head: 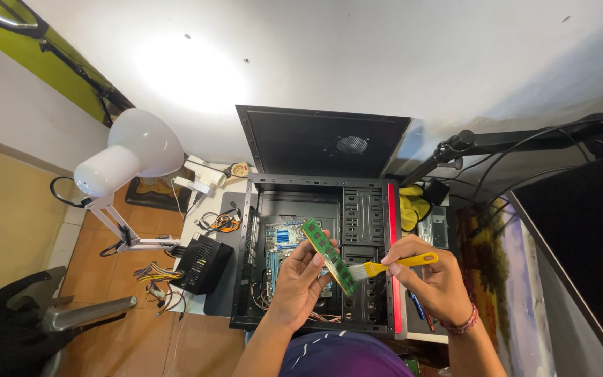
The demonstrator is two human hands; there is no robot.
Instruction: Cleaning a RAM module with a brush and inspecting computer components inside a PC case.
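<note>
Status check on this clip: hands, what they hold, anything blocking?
Left hand holds green RAM stick. Right hand holds yellow brush, bristles on the stick. Open PC case below; nothing blocking.

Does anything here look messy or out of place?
Mostly the loose power supply lying outside the open computer case, its coloured wires trailing over the table edge. The case's side panel leans detached against the wall.

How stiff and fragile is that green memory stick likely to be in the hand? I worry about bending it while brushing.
The green memory stick is a thin flat board, so probably rigid and light. The left hand pinches it by its edges, hinting at delicate parts. The yellow brush in the right hand should barely load it.
</note>
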